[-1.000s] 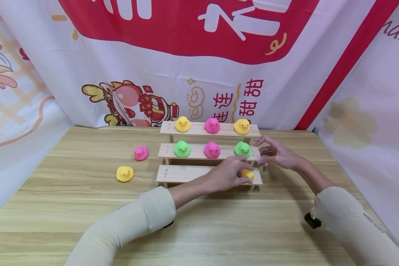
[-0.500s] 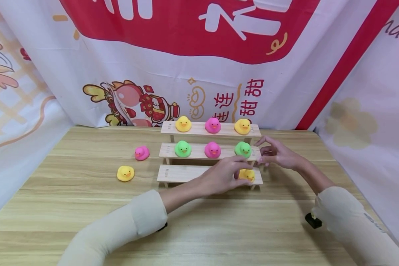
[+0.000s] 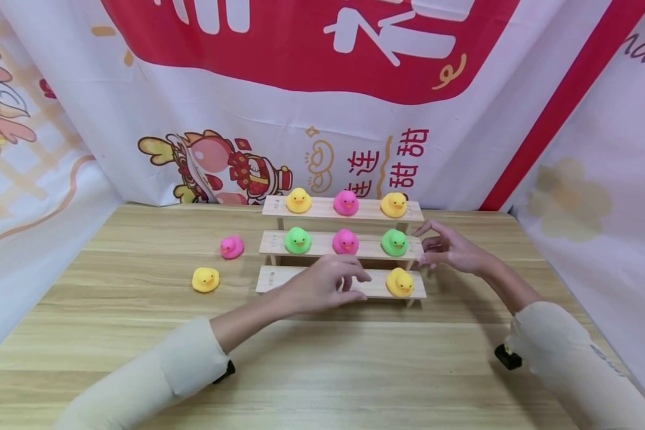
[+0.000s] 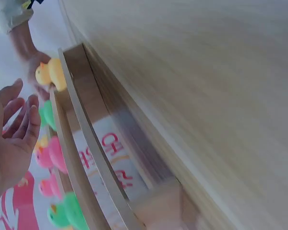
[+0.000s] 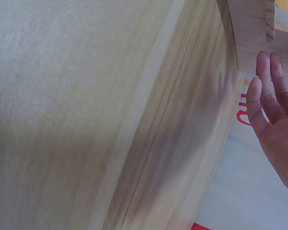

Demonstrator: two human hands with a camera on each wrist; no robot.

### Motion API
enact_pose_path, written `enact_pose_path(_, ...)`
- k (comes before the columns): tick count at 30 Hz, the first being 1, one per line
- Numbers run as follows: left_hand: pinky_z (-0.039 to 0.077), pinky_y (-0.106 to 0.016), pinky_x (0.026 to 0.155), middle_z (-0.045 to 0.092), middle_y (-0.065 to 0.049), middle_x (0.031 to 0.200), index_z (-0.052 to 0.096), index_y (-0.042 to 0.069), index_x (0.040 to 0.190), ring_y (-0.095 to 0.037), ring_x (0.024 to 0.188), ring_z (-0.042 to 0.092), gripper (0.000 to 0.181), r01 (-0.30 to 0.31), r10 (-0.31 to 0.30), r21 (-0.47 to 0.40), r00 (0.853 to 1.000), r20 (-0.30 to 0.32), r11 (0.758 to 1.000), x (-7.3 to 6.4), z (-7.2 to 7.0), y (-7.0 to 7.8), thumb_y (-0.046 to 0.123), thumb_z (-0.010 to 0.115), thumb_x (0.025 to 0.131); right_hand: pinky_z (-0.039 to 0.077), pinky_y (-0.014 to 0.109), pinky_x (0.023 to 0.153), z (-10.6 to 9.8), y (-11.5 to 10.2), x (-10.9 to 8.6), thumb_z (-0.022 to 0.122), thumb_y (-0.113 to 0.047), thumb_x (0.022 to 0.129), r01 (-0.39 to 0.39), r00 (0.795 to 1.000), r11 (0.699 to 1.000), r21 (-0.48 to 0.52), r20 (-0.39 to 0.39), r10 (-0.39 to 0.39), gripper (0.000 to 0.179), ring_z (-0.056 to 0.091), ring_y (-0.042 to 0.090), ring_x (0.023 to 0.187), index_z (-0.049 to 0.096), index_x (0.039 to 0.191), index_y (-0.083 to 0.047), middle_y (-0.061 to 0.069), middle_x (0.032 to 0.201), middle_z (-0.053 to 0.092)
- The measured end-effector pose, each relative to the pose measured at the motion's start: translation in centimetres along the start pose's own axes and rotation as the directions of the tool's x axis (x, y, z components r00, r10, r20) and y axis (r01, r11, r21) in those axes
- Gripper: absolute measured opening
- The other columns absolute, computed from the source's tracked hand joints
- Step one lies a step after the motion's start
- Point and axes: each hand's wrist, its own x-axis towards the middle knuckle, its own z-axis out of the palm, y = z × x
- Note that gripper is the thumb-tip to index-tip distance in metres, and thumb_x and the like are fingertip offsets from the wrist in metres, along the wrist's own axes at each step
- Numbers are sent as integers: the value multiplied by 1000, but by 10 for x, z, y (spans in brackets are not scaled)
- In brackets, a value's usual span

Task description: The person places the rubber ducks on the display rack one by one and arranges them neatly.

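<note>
My left hand point(image 3: 322, 285), empty with fingers loosely bent and apart, is over the lowest tier of the three-tier wooden stand point(image 3: 279, 276). To its right, a yellow rubber duck point(image 3: 399, 282) sits at that tier's right end, apart from the fingers. My right hand point(image 3: 451, 249) is at the stand's right end by the middle tier; in the right wrist view its fingers point(image 5: 264, 67) are nearly straight beside the wood. Whether they touch it is hard to tell. The middle tier bears a green duck point(image 3: 298, 240), a pink duck point(image 3: 346, 242) and another green duck point(image 3: 395, 242).
Yellow point(image 3: 298, 200), pink point(image 3: 346, 203) and yellow point(image 3: 393, 205) ducks line the top tier. Left of the stand, a pink duck point(image 3: 232, 246) and a yellow duck point(image 3: 206, 279) lie on the wooden table point(image 3: 355, 370). A printed cloth point(image 3: 236, 107) hangs behind.
My left hand has let go of the yellow duck at the right of the lowest tier and moved left. The duck stays there, now fully visible. My right hand has stayed put.
</note>
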Motion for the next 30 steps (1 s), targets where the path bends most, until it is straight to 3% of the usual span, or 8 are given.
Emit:
enact_pose_path(11,54,-22,61,71,-2,90,78,2,104,-9,72,60,16,9,-9,5,1000,30,1000,-39,-27,-27,11,81,91,62,40,70,-1,3,-1,62,8,96,4,1000,1000,2,8,-4,39,73,30,88,41,128,9,25,100,70)
enact_pose_path(19,53,-24,61,68,7,87,77,8,103,-5,70,57,14,107,-107,14,994,9,994,-73,-50,-41,16,81,91,62,41,70,-1,3,-1,63,7,96,6,1000,1000,-5,9,-6,40,72,28,88,41,129,9,24,101,71)
enact_pose_path(26,47,-23,53,70,7,84,78,4,101,-8,62,53,17,110,-105,38,988,-113,993,-102,-77,-57,6,85,85,62,40,69,0,2,0,61,9,96,8,1000,1000,12,13,-8,39,73,28,88,40,128,11,24,99,70)
enact_pose_path(30,49,-23,56,70,6,83,78,3,101,-12,66,57,18,206,-188,79,964,-190,975,-116,-92,-65,3,84,85,62,39,70,0,1,0,62,8,96,-1,1000,1000,10,8,1,39,73,28,88,40,128,10,23,99,70)
